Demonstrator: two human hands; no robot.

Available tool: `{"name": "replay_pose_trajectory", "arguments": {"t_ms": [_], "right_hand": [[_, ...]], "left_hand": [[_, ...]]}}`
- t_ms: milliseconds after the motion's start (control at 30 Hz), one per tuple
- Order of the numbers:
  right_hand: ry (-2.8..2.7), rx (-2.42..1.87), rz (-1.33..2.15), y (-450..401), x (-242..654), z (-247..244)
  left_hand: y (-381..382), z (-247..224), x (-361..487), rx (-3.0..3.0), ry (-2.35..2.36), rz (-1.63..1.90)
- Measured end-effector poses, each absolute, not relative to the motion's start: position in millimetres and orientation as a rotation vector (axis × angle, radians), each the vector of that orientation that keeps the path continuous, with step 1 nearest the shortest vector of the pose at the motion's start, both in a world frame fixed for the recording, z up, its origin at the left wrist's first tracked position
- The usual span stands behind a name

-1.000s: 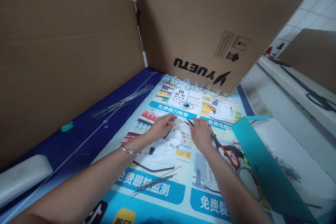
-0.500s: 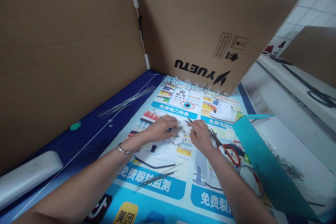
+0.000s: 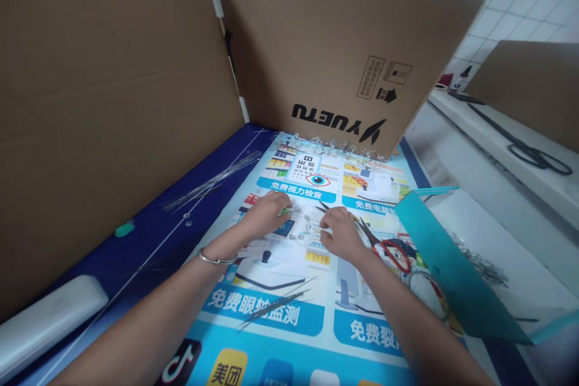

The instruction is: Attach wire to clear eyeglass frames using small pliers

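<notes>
A loop of thin wire with clear beads (image 3: 298,236) lies between my two hands on the printed mat. My left hand (image 3: 266,215) is at its left side, fingers curled in on the wire near the top of the loop. On the right, my right hand (image 3: 342,233) is closed, thumb and forefinger together; what they pinch is too fine to make out. Scissors with red handles (image 3: 398,255) lie beside my right wrist. A dark pointed tip (image 3: 322,207) shows just above the right knuckles, its other end hidden. Short loose wires (image 3: 275,306) rest nearer me.
Cardboard panels (image 3: 344,54) stand at the left and back. Clear beaded pieces (image 3: 339,149) line the back panel's foot. A bundle of long wires (image 3: 212,182) lies left. At right, a teal-edged box (image 3: 446,277) contains a wire heap (image 3: 482,265); a white round object (image 3: 427,292) sits before it.
My hands have drawn slightly apart, the left moving a little left. More of the beaded loop shows between them. The whole view has shifted a little.
</notes>
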State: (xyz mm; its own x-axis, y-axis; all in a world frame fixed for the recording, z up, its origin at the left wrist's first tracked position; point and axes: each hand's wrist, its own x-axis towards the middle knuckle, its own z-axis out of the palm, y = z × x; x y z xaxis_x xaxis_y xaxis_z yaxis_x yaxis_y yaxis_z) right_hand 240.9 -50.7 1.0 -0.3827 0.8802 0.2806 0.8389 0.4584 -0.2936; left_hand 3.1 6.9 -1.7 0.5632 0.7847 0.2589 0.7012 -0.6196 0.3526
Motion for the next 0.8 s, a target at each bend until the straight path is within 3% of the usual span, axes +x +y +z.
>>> {"name": "replay_pose_trajectory", "arguments": {"t_ms": [800], "right_hand": [[-2.621,-1.813,-0.283,-61.5,231.8,26.1]], "left_hand": [[16.3,4.0,-12.5,2.48,1.284,0.602]]}}
